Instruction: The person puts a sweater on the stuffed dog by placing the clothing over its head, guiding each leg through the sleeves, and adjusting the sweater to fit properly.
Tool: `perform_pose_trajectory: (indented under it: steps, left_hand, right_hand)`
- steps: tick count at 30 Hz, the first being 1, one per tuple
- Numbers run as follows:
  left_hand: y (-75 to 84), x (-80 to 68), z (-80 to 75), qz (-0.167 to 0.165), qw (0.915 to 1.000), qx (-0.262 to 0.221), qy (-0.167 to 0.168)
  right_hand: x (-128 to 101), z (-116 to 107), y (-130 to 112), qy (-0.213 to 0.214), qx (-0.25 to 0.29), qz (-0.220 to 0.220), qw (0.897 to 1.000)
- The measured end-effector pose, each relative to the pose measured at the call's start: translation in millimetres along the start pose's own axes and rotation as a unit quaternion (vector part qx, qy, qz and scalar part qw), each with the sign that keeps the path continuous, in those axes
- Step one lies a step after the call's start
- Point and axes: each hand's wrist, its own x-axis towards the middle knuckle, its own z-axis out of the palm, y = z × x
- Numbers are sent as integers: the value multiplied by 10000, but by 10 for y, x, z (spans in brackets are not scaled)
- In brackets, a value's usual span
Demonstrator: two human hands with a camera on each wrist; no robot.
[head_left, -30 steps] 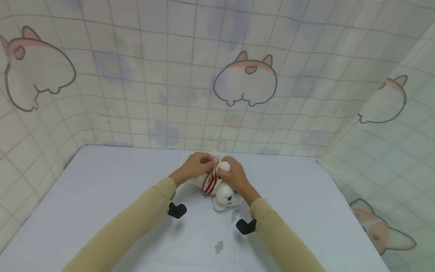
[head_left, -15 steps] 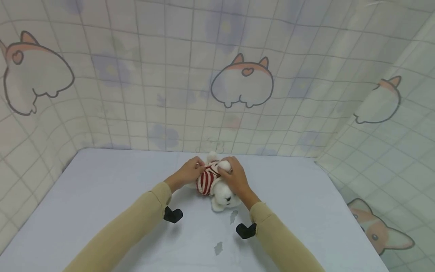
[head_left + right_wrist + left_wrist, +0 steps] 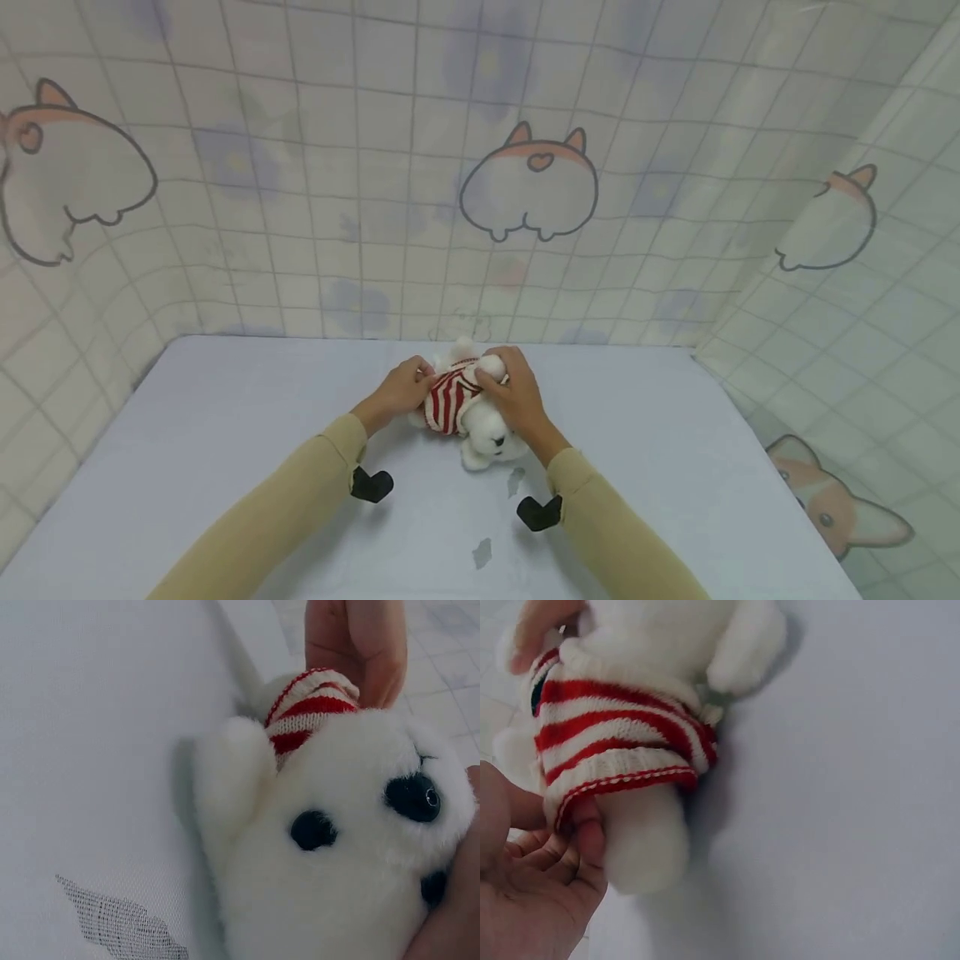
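Closest to the camera are the two tan sleeves [image 3: 285,508] coming in from the bottom, each with a small black wrist camera [image 3: 371,485] strapped under it, and a couple of worn grey patches [image 3: 482,550] on the pale surface [image 3: 225,450] between them. Just past that is the white plush toy [image 3: 487,433] lying on the surface near the middle, head toward the person, feet toward the back wall. The right hand [image 3: 517,398] is curled over the toy's upper body by the head, which looks like it's there to pin it down so it doesn't slide; up top the fingers [image 3: 360,645] pinch the edge of the red and white striped sweater [image 3: 447,400]. The left hand [image 3: 403,387] is on the other side with its fingers [image 3: 585,832] hooked under the sweater's bottom hem, thumb on the outside, so it's gripping the knit cuff right where it sits around the toy's belly, one leg sticking out below it. Holding both ends like that makes sense for tugging stretchy knit along a soft body. Behind everything is a curtain [image 3: 480,167] with a grid pattern and cartoon corgi butts hanging round the back and sides
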Motion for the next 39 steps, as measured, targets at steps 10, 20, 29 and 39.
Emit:
perform_pose_trajectory:
  steps: [10, 20, 29, 39]
  left_hand:
    - [234, -23, -43, 1632, 9820, 55, 947]
    - [380, -101, -149, 2082, 9764, 409, -409]
    - [513, -78, -44, 2514, 9540, 1624, -190]
    - [570, -157, 24, 2738, 9117, 3040, 370]
  right_hand:
    - [-28, -31, 21, -505, -285, -18, 9983]
    - [-64, -40, 4, -456, -462, -425, 9970]
    - [-54, -65, -33, -750, -635, -130, 9951]
    - [-67, -44, -19, -825, -725, -208, 9937]
